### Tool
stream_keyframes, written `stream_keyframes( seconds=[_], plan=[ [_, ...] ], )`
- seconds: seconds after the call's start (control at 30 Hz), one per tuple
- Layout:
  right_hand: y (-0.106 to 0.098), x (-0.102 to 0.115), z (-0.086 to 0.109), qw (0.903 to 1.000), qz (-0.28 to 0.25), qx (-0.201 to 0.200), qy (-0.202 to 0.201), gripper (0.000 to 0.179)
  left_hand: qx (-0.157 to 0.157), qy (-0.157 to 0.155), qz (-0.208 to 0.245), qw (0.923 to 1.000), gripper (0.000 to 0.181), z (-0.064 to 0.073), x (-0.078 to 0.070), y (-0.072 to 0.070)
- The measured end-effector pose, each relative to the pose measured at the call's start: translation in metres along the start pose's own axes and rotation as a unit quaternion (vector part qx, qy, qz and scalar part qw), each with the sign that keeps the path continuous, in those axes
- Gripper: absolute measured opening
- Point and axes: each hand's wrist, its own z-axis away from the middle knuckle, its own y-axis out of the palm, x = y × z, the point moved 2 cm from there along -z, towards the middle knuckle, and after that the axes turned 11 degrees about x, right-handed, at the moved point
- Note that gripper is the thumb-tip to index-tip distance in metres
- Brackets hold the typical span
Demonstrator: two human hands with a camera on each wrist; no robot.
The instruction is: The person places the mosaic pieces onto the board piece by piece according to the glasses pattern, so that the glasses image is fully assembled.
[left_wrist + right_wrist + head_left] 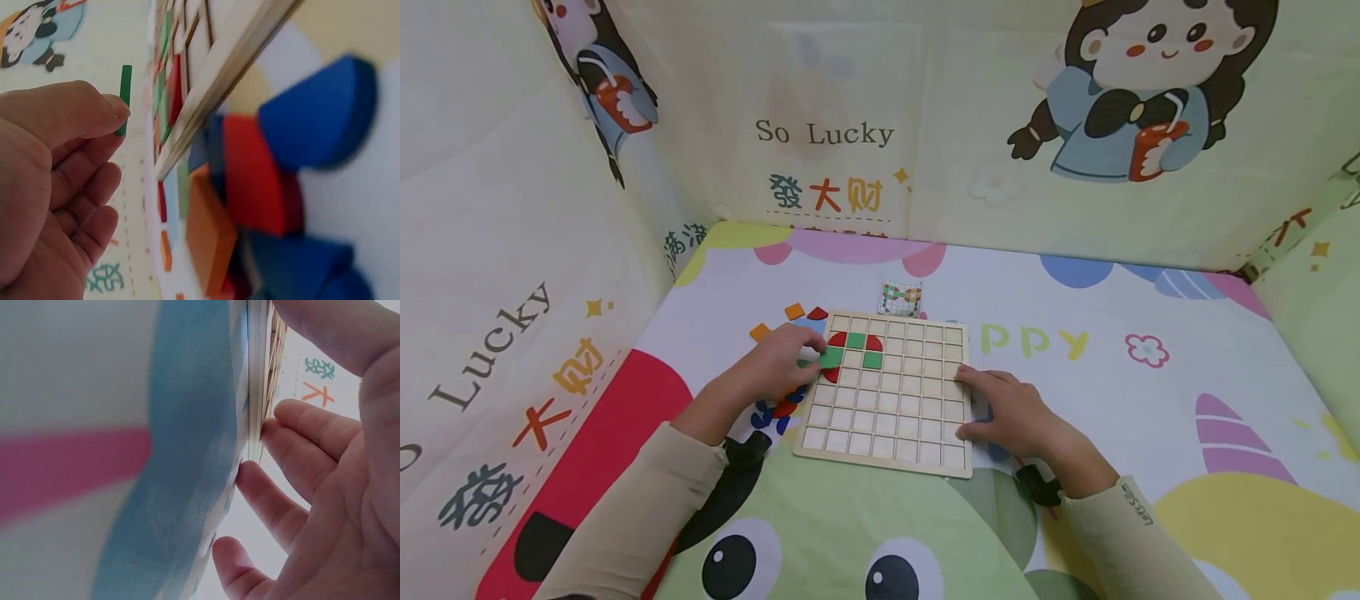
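A square wooden grid board (883,433) lies on the table between the two hands. My left hand (778,362) is at its upper left edge and pinches a green tile (125,84) between thumb and fingers, above the grid. Red quarter-round pieces (875,342) and green square tiles (855,340) sit in the board's upper left cells. Along the board's right edge rests my right hand (1011,408), its fingers extended; in the right wrist view fingertips (270,430) touch the board's side.
Loose blue pieces (319,115), a red piece (259,175) and orange tiles (209,231) lie left of the board. A small pattern card (900,298) is behind it. A printed cloth (1075,308) covers the table, and printed fabric walls (850,75) enclose it.
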Motion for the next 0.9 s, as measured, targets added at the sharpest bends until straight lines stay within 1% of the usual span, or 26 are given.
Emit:
stream_keyframes(
  seconds=[0.1,0.2,0.3,0.47,0.9],
  plan=[
    [0.0,0.0,0.0,1.0,0.003,-0.001,-0.001,0.077,0.012,0.011,-0.006,0.9999,0.024,-0.003,-0.004,0.005],
    [0.0,0.0,0.0,1.0,0.001,0.0,0.0,0.077,0.024,0.012,0.004,0.9996,0.022,-0.006,-0.008,0.009],
    [0.0,0.0,0.0,1.0,-0.001,0.001,-0.001,0.076,0.032,0.025,0.01,0.9991,0.022,-0.008,-0.011,0.012],
    [0.0,0.0,0.0,1.0,-0.004,0.002,-0.001,0.076,0.032,0.044,-0.002,0.9985,0.021,-0.01,-0.016,0.015],
    [0.0,0.001,0.0,1.0,-0.001,-0.002,-0.004,0.077,0.031,0.046,-0.027,0.9981,0.022,-0.013,-0.015,0.021]
  ],
)
